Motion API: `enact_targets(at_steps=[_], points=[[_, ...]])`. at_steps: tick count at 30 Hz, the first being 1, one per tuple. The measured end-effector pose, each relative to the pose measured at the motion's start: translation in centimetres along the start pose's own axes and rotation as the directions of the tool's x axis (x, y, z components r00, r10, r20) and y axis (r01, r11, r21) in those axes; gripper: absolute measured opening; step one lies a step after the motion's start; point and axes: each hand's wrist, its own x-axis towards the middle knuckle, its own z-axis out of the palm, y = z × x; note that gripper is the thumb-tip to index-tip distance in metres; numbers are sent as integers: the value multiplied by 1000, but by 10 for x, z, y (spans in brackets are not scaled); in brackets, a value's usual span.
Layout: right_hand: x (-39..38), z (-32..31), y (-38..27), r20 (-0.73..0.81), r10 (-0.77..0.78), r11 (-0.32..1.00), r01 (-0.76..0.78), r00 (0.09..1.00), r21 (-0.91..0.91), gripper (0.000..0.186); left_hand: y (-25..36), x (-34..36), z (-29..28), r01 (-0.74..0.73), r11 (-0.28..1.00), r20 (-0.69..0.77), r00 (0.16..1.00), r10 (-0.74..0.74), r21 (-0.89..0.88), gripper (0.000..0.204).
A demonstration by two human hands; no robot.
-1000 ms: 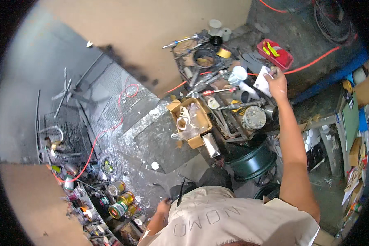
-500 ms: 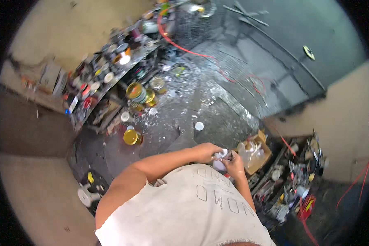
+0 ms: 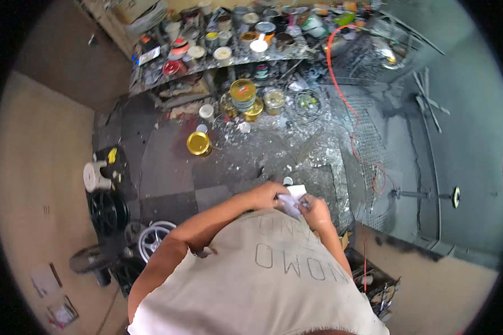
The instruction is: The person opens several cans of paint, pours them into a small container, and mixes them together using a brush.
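Close in front of my shirt, both hands meet around a pale, whitish-lavender crumpled sheet point(image 3: 289, 205); whether it is cloth, paper or plastic I cannot tell. My left hand point(image 3: 267, 195) grips its left side with bent fingers. On the other side, my right hand point(image 3: 316, 212) pinches it between thumb and fingers. A flat white piece point(image 3: 297, 190) with straight edges sticks out beyond the sheet, between the hands. Just past my fingers a small round white lid or cup point(image 3: 288, 181) shows on the floor, partly hidden.
A paint-stained bench point(image 3: 207, 65) crowded with cans runs along the far side. Gold-lidded cans point(image 3: 243, 92) stand below it, and another gold-lidded can point(image 3: 199, 143) is nearer. A red hose point(image 3: 341, 92) crosses the right floor. At left are a white stool point(image 3: 96, 176) and wheels point(image 3: 153, 240).
My view has swung round, bringing the bench to the far side and the wheels into sight at left. The flat white piece now shows between my hands, which stay together on the pale sheet.
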Motion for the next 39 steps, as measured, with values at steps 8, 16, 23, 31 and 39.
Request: enact_targets(at_steps=[8,16,23,31,39], points=[[180,-45,27,-168,-306,937,327,937,119,37,-31,59,-81,278,955,-571,803,-172,104,16],[373,-102,128,155,-96,927,32,983,374,36,-39,71,-151,569,817,-736,594,-326,97,16],[505,-65,131,272,-106,966,34,956,256,43,-82,-38,-114,886,441,-859,109,-501,-145,19],[590,50,59,582,125,852,-387,804,352,39,-106,-108,-52,900,69,-535,-193,-822,-431,25],[663,154,-8,574,480,437,-748,663,500,40,-180,-127,-202,905,218,-582,-38,-812,-364,28]])
